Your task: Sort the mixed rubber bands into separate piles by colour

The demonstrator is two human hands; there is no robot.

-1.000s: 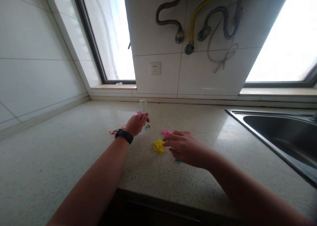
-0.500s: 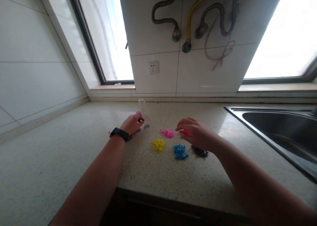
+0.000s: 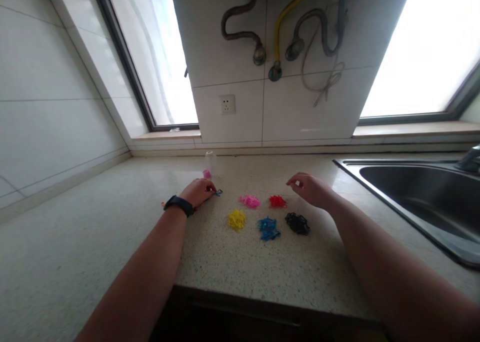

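Note:
My left hand (image 3: 197, 192), with a black watch (image 3: 179, 205) on its wrist, rests low over the counter. Its thumb and forefinger pinch at a small blue rubber band (image 3: 217, 194), beside a loose black rubber band (image 3: 220, 191). More coloured bits lie partly hidden under that hand. My right hand (image 3: 305, 186) hovers right of the red rubber band pile (image 3: 277, 201). Its fingertips are pinched together; anything between them is too small to see. Pink (image 3: 250, 201), yellow (image 3: 237, 220), blue (image 3: 268, 228) and black (image 3: 297, 223) rubber band piles lie between the hands.
A clear cup (image 3: 210, 163) stands behind my left hand, with a pink item (image 3: 206, 173) by its base. A steel sink (image 3: 348, 174) is set into the counter (image 3: 232, 267) at the right. The tiled wall (image 3: 240, 127) closes off the back.
My right hand has moved right, off the red pile, and its fingers have closed. My left fingertips have come down to the blue rubber band. The view has shifted slightly.

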